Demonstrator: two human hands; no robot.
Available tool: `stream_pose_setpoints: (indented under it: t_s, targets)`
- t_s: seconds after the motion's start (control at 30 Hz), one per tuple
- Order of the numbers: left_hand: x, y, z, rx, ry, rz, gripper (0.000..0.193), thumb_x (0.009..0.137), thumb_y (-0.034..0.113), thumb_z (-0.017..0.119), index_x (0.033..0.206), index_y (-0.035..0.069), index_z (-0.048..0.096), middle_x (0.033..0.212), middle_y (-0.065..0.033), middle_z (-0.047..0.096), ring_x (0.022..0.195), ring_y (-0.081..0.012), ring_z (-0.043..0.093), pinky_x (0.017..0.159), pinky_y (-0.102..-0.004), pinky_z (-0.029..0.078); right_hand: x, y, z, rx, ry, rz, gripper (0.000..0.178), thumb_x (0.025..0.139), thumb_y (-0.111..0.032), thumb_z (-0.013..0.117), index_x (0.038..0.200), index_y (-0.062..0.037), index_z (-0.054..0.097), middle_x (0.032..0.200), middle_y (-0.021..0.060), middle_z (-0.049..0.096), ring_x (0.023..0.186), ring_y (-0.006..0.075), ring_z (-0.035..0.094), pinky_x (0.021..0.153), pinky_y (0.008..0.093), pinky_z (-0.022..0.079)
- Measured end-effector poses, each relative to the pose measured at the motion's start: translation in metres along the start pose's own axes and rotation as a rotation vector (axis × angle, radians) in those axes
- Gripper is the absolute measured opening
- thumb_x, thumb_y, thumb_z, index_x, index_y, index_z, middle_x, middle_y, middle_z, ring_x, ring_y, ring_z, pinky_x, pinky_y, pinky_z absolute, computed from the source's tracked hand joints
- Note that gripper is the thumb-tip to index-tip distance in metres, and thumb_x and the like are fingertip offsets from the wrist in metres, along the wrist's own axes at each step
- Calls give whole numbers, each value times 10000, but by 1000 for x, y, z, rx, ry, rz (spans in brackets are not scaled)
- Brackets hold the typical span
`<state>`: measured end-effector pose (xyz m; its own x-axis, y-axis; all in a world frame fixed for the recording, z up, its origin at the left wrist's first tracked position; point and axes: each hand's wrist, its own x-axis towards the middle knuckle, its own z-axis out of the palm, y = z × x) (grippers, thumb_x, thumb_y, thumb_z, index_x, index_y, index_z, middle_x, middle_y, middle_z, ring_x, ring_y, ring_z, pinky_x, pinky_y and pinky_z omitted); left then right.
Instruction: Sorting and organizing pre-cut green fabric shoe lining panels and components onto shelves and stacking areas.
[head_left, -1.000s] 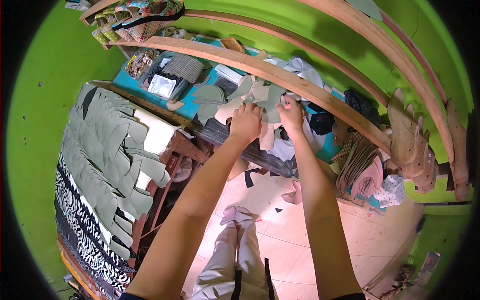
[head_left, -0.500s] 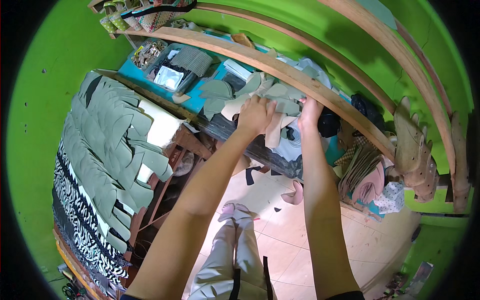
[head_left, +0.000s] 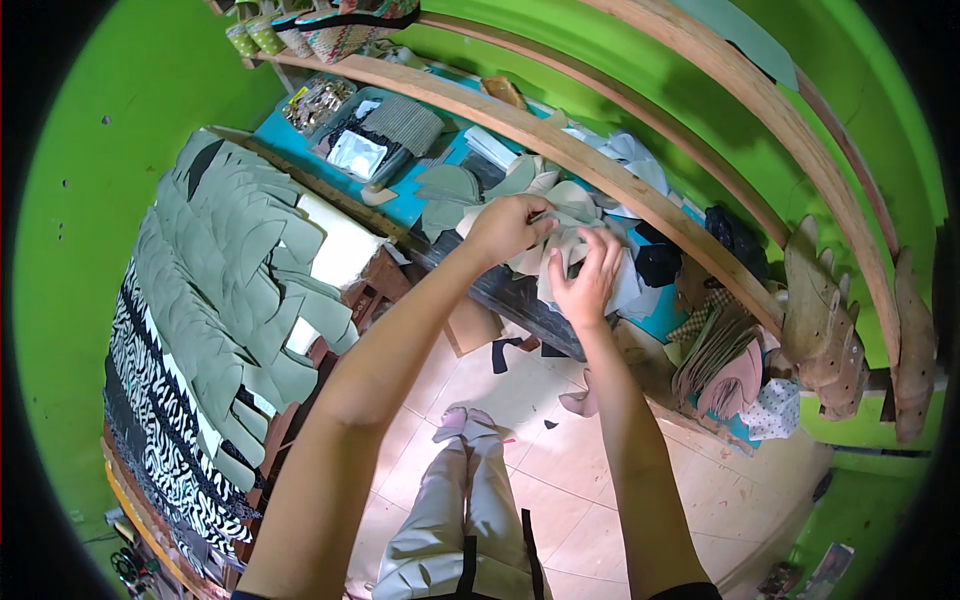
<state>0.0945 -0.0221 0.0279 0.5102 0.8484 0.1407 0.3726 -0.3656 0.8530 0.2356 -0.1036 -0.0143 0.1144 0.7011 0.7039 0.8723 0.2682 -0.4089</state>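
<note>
Both hands are over a loose pile of grey-green and beige cut pieces (head_left: pixel 572 199) on the workbench. Toward the left of the pile, my left hand (head_left: pixel 505 232) has its fingers curled in and pressed together; whatever lies between them is hidden. My right hand (head_left: pixel 588 280) is just right of it, fingers bent but apart, over pale pieces at the bench's near edge. A white sheet-like piece (head_left: pixel 627 285) shows beside the right hand. Rounded grey-green pieces (head_left: pixel 447 183) lie stacked left of the pile.
On the left, overlapping grey-green pieces (head_left: pixel 235 240) cover a surface above zebra-patterned cloth (head_left: pixel 165 425). A plastic tub (head_left: pixel 365 140) stands at the back. A wooden rail (head_left: pixel 480 105) crosses above the bench. Shoe lasts (head_left: pixel 825 330) hang at right beside stacked pink pieces (head_left: pixel 733 383).
My left hand has curled its fingers where it lay flatter over the pile. My right hand has come nearer and leftward, its fingers now spread. The view has shifted slightly.
</note>
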Motion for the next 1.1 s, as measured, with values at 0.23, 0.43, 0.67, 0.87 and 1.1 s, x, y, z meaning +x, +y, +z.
stream_pose_setpoints:
  t_s: [0.23,0.43,0.67,0.87,1.1]
  targets:
    - [-36,-11,-52,129,-28,98,200,743,210,625,882,67,647,803,-131,630,721,-299,599,637,-362,462,36,-22,17,79,-244,-83,324,684,-172,692,964,-94,548,1178,167,402,1100,365,362,928,438,310]
    - [-88,-26,-111,184,47,-133,269,750,290,651,875,52,643,733,-154,603,645,-296,569,599,-345,444,64,-47,37,830,-830,283,185,739,-68,672,800,-54,498,854,45,581,845,132,535,754,252,402]
    - [-154,-29,-176,-149,203,-407,270,785,281,648,857,22,638,648,-61,569,583,-107,492,553,-273,413,88,-128,70,1236,-853,482,174,822,-75,607,959,2,532,933,40,600,859,74,531,771,192,398]
    - [-211,-43,-219,-68,387,-529,206,845,207,599,888,6,606,677,12,563,615,-47,467,561,-229,401,82,-193,118,1089,-905,332,181,857,-142,575,957,6,550,796,23,621,690,58,522,608,220,428]
    - [-233,-76,-245,149,670,-617,275,813,271,571,921,20,606,734,-179,606,673,-319,578,647,-370,448,68,-246,186,624,-625,-169,221,828,-210,591,930,-17,563,740,149,630,655,276,613,584,345,452]
